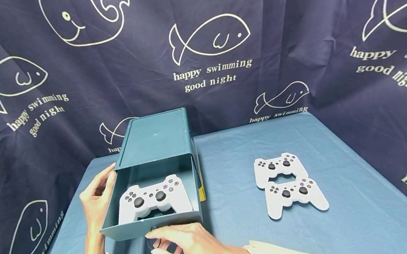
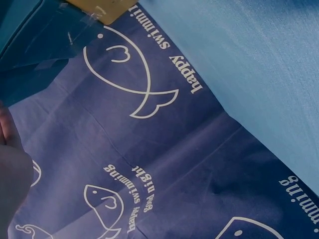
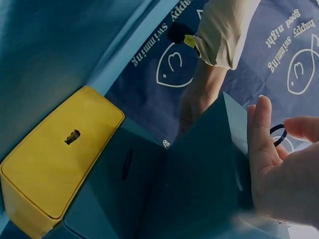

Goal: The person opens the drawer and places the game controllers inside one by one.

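In the head view, a teal drawer box [image 1: 156,134] stands at the table's left, its top drawer [image 1: 154,226] pulled out toward me. Inside that drawer lies a white game controller [image 1: 153,198]. My left hand [image 1: 98,198] rests against the box's left side, fingers largely straight. At the drawer's front, my right hand [image 1: 191,246] pinches a black ring pull [image 3: 278,135] between thumb and fingers. In the left wrist view, only part of the left hand [image 2: 12,169] shows at the edge.
Two more white controllers, a rear one [image 1: 276,165] and a front one [image 1: 295,195], lie overlapping on the blue tablecloth [image 1: 230,173] to the right. A yellow drawer front [image 3: 65,154] with a dark pull sits beside a teal one. Behind hangs a navy fish-print curtain [image 1: 273,45].
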